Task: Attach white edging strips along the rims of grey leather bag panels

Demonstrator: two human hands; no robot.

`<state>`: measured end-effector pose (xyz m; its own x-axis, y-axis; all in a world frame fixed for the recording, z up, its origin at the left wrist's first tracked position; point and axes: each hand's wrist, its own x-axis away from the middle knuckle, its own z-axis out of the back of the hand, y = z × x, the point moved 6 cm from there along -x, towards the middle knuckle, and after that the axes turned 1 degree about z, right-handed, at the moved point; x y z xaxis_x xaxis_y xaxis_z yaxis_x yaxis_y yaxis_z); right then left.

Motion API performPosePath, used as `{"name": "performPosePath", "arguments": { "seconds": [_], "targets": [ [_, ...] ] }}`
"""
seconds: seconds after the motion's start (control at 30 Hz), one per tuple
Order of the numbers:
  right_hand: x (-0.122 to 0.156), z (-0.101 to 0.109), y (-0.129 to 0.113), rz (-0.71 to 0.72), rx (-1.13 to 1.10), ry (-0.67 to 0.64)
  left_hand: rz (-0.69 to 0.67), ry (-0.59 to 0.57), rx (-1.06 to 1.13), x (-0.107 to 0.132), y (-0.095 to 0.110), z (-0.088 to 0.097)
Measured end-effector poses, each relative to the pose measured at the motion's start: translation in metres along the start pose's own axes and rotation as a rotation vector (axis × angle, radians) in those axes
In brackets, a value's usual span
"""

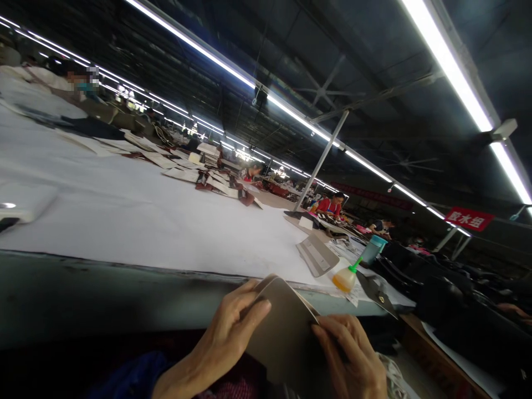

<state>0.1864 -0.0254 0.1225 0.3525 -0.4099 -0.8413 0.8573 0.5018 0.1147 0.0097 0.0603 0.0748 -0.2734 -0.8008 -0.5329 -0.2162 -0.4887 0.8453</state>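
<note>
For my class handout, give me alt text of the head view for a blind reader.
A person's left hand and right hand hold a layered grey-brown panel by its edges at a white-topped table. On it are a green-spouted bottle and scattered flat pieces.

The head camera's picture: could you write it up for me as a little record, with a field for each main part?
Left hand: gripping a grey-brown panel, thumb on its face
Right hand: holding the panel's opposite edge
Table: white top, beyond the hands
Table items at right: squeeze bottle with amber contents and green nozzle; turquoise-topped container behind it
Farther back: loose flat pieces, scattered and overlapping
Background: co-worker in red
Overhead: strip lights; red sign
</note>
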Motion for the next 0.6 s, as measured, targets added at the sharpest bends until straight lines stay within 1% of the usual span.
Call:
{"name": "performPosePath", "arguments": {
  "seconds": [0.07, 0.13, 0.17, 0.2, 0.3, 0.37, 0.43, 0.53, 0.6],
  "targets": [
    [0.000, -0.003, -0.003, -0.009, -0.017, -0.031, 0.033, 0.099, -0.051, 0.001, -0.009, 0.006],
    [0.000, -0.004, -0.004, -0.073, -0.043, -0.030, 0.052, 0.195, -0.119, 0.001, -0.015, 0.014],
    [0.001, -0.004, -0.004, -0.103, -0.065, -0.017, 0.049, 0.215, -0.149, 0.000, -0.016, 0.017],
    [0.001, -0.004, -0.004, -0.133, -0.086, -0.005, 0.038, 0.204, -0.171, 0.000, -0.016, 0.018],
    [0.003, -0.002, -0.004, -0.188, -0.083, 0.030, -0.008, 0.107, -0.186, -0.002, -0.009, 0.015],
    [0.005, 0.001, -0.001, -0.212, -0.054, 0.078, -0.024, 0.053, -0.160, -0.002, -0.005, 0.011],
    [0.005, 0.004, 0.001, -0.221, -0.081, 0.102, -0.025, 0.011, -0.111, 0.000, -0.001, 0.007],
    [0.006, 0.005, 0.003, -0.276, -0.164, 0.038, -0.042, -0.046, -0.065, 0.003, 0.004, 0.003],
    [0.007, 0.004, 0.003, -0.342, -0.210, -0.019, -0.059, -0.063, -0.083, 0.004, 0.008, 0.003]
  ]
}}
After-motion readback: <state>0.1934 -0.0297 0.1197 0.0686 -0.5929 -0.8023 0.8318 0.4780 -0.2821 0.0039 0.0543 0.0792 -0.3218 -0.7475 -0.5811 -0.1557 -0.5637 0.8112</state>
